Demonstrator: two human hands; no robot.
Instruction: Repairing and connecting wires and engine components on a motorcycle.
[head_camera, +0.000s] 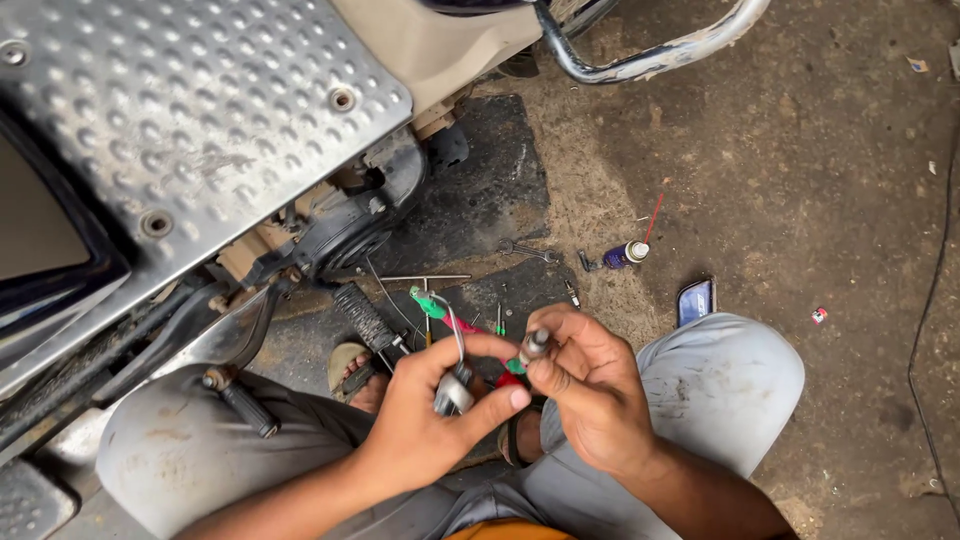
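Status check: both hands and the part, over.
Left hand pinches small metal part with wire loop. Right hand holds short cylindrical piece beside it. Nothing blocking; tools on ground beyond.

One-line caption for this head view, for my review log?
Crouched beside a scooter's studded footboard, left hand grips a small metal fitting while right hand pinches a cylindrical part; tools litter the ground.

A short metal cylinder with a dark end (535, 344) is pinched upright at the fingertips above the knees. Just beside it, lower left, a small silvery metal fitting on a thin bent wire (455, 388) sits gripped.
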